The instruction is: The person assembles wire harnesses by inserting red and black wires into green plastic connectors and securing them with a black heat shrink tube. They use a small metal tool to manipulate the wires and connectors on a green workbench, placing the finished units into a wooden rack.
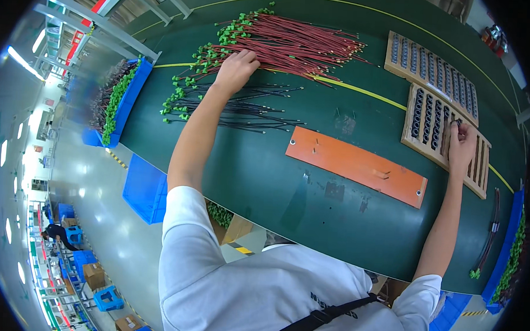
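The person's white-shirted shoulders (259, 295) filled the near edge. The left hand (236, 69) lay with fingers curled on the red wires (294, 42) at the bench's (264, 183) far-left edge; the right hand (461, 147) apparently pinched a small part at the nearer wooden tray (423, 122), its right slots looking unfilled.

Matt green tabletop (264, 183), wooden trays (438, 123), smooth orange board (359, 164)
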The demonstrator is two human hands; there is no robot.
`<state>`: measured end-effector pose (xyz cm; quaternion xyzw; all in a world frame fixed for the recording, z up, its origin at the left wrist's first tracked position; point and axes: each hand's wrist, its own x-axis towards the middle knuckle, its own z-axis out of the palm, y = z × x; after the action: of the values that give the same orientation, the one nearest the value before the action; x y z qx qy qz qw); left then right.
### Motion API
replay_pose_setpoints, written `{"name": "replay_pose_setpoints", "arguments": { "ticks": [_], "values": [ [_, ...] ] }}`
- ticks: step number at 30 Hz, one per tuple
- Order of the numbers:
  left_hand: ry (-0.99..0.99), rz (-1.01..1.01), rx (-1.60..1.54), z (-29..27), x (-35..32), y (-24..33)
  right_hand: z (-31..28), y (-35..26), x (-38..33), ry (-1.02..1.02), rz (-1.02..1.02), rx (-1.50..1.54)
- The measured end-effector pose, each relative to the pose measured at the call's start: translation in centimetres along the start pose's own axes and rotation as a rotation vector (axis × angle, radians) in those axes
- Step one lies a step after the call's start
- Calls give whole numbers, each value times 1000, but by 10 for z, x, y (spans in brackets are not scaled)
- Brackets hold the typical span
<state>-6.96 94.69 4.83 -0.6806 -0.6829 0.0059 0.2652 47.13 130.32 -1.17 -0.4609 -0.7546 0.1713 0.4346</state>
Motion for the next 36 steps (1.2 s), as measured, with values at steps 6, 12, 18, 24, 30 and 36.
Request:
{"name": "replay_pose_setpoints", "arguments": {
  "ticks": [6,12,18,24,30,36],
  "values": [
    [39,-199,-333,-19,-4,-4,-6,-1,-1,-47,69,-24],
    [-196,-138,-531,-31,-22,-13,-1,1,-1,-88,72,10],
    [-244,-164,-479,-32,-21,-9,2,4,-1,-105,75,-5],
    [-240,-306,-617,-46,-23,-15,0,-2,-2,-96,70,-4],
    [-320,-184,-362,-32,-23,0,2,-9,-4,-90,65,-25],
    [46,-522,-713,-50,-29,-30,-2,-9,-3,-72,62,-14]
  ]
}}
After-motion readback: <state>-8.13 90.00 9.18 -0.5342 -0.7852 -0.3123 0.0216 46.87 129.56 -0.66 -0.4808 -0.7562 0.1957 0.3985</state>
